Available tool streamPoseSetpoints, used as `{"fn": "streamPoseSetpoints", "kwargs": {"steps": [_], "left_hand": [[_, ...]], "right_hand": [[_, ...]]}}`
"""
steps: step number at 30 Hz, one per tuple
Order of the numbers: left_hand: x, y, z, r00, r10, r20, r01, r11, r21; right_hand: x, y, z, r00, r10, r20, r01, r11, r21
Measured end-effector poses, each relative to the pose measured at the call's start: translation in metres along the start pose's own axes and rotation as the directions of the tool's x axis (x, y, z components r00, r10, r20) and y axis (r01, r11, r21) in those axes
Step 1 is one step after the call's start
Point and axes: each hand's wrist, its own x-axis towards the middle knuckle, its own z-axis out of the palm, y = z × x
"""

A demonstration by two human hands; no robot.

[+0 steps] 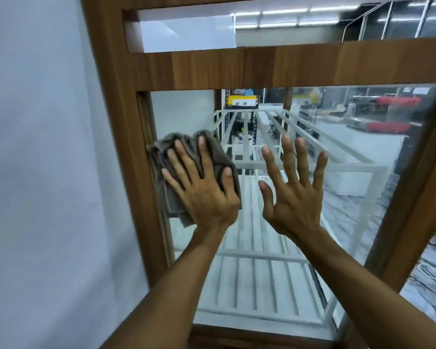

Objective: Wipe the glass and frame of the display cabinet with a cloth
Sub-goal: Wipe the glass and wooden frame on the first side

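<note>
The display cabinet has a brown wooden frame (237, 65) around a large glass pane (363, 172). My left hand (202, 187) presses a crumpled grey-brown cloth (166, 197) flat against the glass, close to the frame's left upright (126, 172). Its fingers are spread and straight over the cloth. My right hand (293, 187) lies flat on the bare glass just to the right, fingers spread wide and holding nothing. Both forearms reach up from the bottom of the view.
White slatted metal shelves (257, 280) show through the glass. A smaller glass panel (186, 34) sits above the frame's crossbar. A plain pale wall (40, 172) fills the left side. Reflections of red machines (388, 114) appear at upper right.
</note>
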Motion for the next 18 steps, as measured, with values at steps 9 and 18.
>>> {"fn": "streamPoseSetpoints", "kwargs": {"steps": [9, 18], "left_hand": [[-0.011, 0.049, 0.006, 0.999, 0.030, 0.037, -0.028, 0.999, -0.030], [-0.022, 0.100, 0.013, 0.998, 0.011, 0.059, -0.008, 0.999, -0.044]], "right_hand": [[-0.002, 0.036, -0.014, 0.999, 0.042, 0.008, -0.041, 0.998, -0.038], [-0.007, 0.075, -0.027, 0.999, 0.038, 0.012, -0.037, 0.996, -0.075]]}}
